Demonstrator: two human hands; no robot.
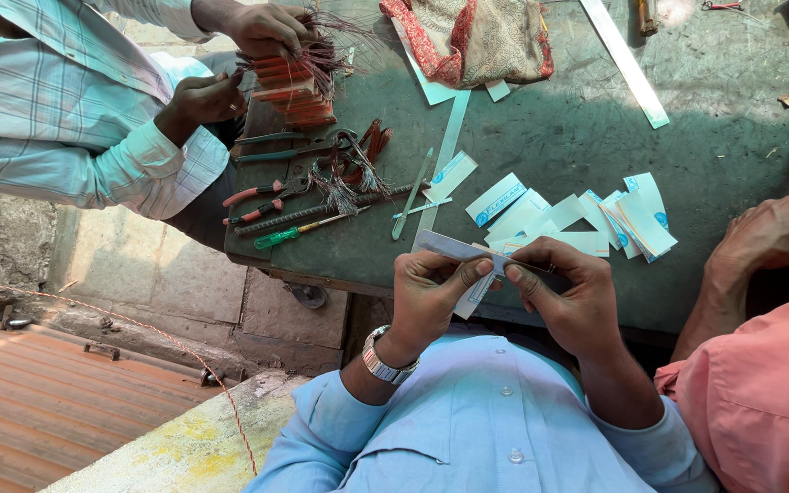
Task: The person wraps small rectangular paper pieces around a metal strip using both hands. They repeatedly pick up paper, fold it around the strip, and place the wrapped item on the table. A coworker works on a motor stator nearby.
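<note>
My left hand (431, 292) and my right hand (570, 294) together pinch a narrow white paper strip (449, 245) over the near edge of a dark green worktable (550, 137). The strip runs from upper left to between my fingertips, and a folded piece of it hangs below my left thumb. I wear a light blue shirt and a metal wristwatch (383, 361) on the left wrist. Just beyond my hands lies a heap of cut white and blue paper pieces (586, 219).
At the upper left another person's hands (235, 64) hold a bundle of copper wire coils (294, 82). Pliers (267, 194), a green screwdriver (299, 232), a file and long paper strips (627, 59) lie on the table. A third person's hand (769, 237) rests at the right. A patterned cloth (477, 36) lies at the back.
</note>
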